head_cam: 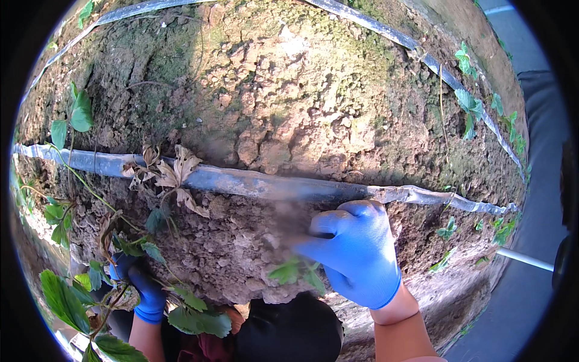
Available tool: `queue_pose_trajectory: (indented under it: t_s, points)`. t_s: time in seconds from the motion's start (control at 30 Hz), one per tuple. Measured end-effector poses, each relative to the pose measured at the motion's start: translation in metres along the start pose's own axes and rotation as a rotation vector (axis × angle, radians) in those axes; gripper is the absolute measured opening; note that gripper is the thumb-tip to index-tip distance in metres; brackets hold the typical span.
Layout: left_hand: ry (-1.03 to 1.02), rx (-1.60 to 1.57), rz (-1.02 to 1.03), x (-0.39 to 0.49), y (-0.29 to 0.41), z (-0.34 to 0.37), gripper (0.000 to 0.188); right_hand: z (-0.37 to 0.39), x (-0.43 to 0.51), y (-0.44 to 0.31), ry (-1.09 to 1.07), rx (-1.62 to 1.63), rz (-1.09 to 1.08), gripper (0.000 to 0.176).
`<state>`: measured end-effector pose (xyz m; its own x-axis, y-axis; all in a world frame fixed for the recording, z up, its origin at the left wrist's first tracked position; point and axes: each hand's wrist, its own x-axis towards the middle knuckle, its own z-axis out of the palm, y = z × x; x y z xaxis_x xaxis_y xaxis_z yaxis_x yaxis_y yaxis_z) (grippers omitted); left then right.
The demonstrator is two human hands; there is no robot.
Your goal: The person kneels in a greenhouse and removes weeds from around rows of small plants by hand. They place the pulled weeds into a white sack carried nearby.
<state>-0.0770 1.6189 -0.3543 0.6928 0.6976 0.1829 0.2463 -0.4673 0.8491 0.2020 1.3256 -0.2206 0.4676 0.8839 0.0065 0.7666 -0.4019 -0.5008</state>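
My right hand (357, 253), in a blue work glove, is over the soil bed (253, 244) just below a flat drip irrigation tape (271, 185). Its fingers are curled, and a small green leafy plant (294, 271) is beside the glove's wrist side; whether the fingers grip its stem I cannot tell. At the lower left, my left hand (144, 289), also in a blue glove, is among the stems of a leafy plant (199, 319). Leaves hide its fingertips, so its hold is unclear. Dry brown leaves (181, 169) lie across the tape.
A second drip tape (380, 27) curves along the bed's far side. Green plants grow at the left (81, 113) and right (468, 106). Dark ground sheeting (520, 289) and a thin white pipe (524, 259) are at the right. A dark-clothed knee (289, 328) is at the bed's near edge.
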Motion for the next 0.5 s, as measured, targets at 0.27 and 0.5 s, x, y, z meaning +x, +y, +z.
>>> queue_pose_trajectory:
  t_s: [0.27, 0.5]
  points:
    - [0.032, -0.017, -0.063, -0.0032, 0.004, 0.0004, 0.022, 0.0049, 0.0078, -0.002, -0.041, 0.014, 0.081, 0.039]
    - [-0.019, 0.0, 0.008, 0.0001, 0.0072, -0.0003, 0.02, 0.0061, 0.0096, -0.0042, -0.099, 0.036, 0.112, 0.038]
